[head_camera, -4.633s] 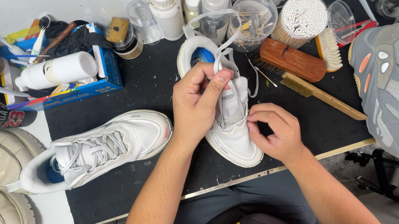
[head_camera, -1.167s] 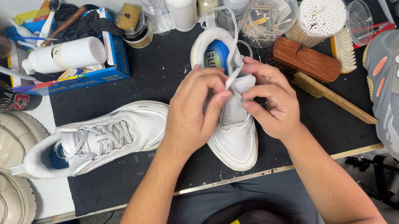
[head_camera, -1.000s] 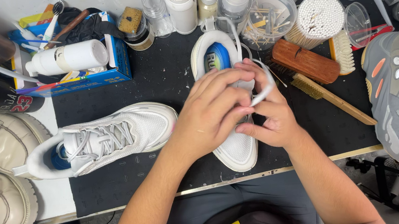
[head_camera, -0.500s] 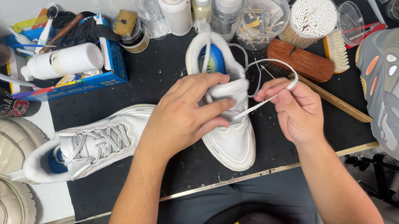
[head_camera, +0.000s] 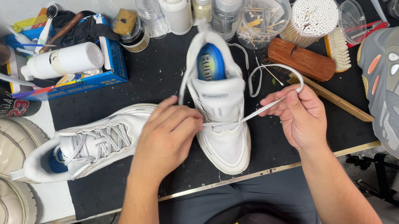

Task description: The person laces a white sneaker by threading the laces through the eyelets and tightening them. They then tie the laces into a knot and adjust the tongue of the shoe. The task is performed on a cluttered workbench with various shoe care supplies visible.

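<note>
Starting at the left of the bench, I see a laced white sneaker (head_camera: pixel 100 141) lying on its side on the black mat (head_camera: pixel 157 82), apart from the work. My left hand (head_camera: pixel 165 139) rests on the shoe in the middle, fingers curled and pressed together over its lower eyelets, pinning it and apparently the near end of the lace. That white shoe (head_camera: pixel 222 119) stands upright on the mat, toe toward me, blue insole showing. From it the flat white lace (head_camera: pixel 258 113) runs taut to my right hand (head_camera: pixel 297 117), pinched between thumb and forefinger, the other fingers loosely curled, with slack looping above. To do this well, I judge I should keep the left hand firm so the shoe does not slide, pull the lace flat without twist, and steer clear of the wooden brush (head_camera: pixel 301 58) just beyond.
</note>
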